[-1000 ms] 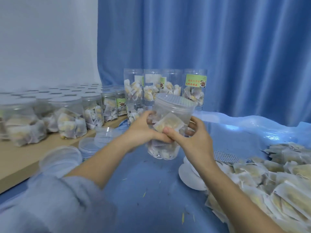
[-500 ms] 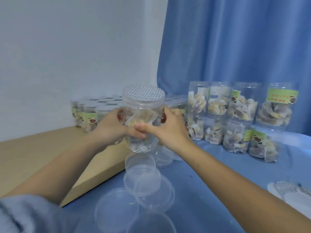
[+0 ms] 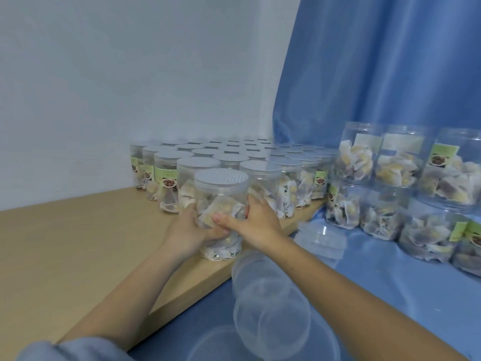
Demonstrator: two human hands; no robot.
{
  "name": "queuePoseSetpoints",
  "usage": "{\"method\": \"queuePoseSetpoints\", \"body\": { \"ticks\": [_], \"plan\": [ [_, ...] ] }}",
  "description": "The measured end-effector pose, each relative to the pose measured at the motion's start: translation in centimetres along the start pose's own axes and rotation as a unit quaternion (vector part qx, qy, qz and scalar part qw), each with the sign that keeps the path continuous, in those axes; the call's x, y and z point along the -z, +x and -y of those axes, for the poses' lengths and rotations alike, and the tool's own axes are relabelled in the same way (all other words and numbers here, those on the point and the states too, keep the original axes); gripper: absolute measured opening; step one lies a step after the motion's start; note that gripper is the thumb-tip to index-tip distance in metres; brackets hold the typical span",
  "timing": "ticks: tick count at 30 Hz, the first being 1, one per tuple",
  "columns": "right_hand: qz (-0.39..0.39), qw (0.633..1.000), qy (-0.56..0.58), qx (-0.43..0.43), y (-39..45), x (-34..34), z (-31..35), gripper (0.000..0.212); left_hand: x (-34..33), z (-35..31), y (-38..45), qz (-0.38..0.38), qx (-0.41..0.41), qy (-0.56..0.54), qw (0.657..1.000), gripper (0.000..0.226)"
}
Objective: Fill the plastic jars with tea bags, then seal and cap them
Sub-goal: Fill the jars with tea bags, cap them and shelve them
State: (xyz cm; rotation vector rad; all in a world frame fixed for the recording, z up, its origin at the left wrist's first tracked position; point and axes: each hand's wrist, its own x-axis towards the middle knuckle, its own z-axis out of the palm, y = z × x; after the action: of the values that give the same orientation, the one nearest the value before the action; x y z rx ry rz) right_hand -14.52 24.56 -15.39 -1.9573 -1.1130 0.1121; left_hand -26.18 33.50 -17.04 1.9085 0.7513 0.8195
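Both grips wrap the clear capped plastic jar of tea bags (image 3: 221, 212): left hand (image 3: 188, 230), right hand (image 3: 256, 222). It's at the tan wooden worktop (image 3: 65, 243) edge, before rows of finished jars (image 3: 234, 157). Loose clear lids (image 3: 268, 295) suggest more left.

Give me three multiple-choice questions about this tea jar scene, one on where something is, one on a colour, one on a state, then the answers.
1. Where does the held jar sit?
A. at the front of the capped jars on the wooden board
B. on top of the stacked jars
C. on the floor

2. What colour is the curtain?
A. red
B. blue
C. green

3. What is the state of the held jar?
A. empty and open
B. lying on its side
C. filled with tea bags and capped

Answers:
1. A, its base meets the wooden board in front of the capped jars.
2. B, blue folds hang behind the stacked jars.
3. C, a lid is on it, tea bags show inside, left hand and right hand grip it.
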Motion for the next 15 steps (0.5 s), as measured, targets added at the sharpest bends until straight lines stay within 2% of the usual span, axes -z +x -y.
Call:
{"method": "queuePoseSetpoints", "body": {
  "ticks": [3, 8, 11, 15],
  "plan": [
    [-0.003, 1.0, 0.025, -0.001, 0.5, -0.5, -0.4, 0.062, -0.5, 0.4, 0.8, -0.012, 0.009, 0.002, 1.0, 0.071],
    [0.005, 1.0, 0.014, 0.003, -0.5, 0.9, -1.2, 0.077, -1.2, 0.0, -0.1, -0.078, 0.03, 0.018, 0.996, 0.061],
    [0.023, 0.999, 0.031, 0.0, -1.8, 2.4, -1.1, 0.078, -1.8, -1.5, -1.6, -0.119, 0.001, 0.035, 0.992, 0.037],
    [0.016, 0.999, 0.051, 0.005, -3.7, 4.8, -0.5, 0.065, -4.5, -5.9, -3.4, -0.066, -0.068, 0.061, 0.994, 0.024]
  ]
}}
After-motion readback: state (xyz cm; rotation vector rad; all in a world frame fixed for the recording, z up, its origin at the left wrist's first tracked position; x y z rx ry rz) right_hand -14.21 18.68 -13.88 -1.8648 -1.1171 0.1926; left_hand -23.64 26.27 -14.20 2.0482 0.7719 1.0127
